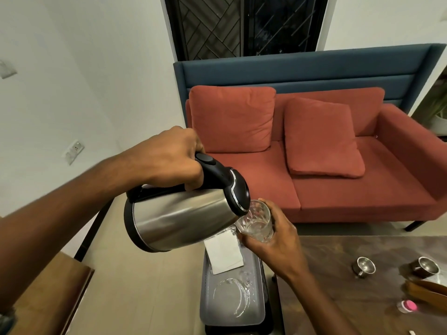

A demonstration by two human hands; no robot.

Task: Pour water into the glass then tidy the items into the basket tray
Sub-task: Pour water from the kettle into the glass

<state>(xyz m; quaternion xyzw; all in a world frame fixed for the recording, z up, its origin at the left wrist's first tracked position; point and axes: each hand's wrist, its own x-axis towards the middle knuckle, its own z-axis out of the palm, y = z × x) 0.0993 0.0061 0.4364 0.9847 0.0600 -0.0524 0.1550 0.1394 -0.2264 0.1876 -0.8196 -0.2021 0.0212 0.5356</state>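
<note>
Head view.
- Left hand (pixel 174 158): fingers (pixel 192 176) clenched round the black handle of the kettle (pixel 183 218).
- Kettle: steel body, black lid, held in the air and tilted, spout at the rim of the glass (pixel 256 221).
- Right hand (pixel 278 243): fingers (pixel 249 239) grasping the glass, which is held above the far end of the basket tray (pixel 205 308).
- Basket tray: grey, beside the surface (pixel 338 274); holds a white paper (pixel 225 252) and a clear glass piece (pixel 232 296) of unclear kind.
- Surface: two steel cups (pixel 364 265) (pixel 425 265) and a pink-lidded jar (pixel 407 305).
- Red sofa (pixel 362 189) behind.
</note>
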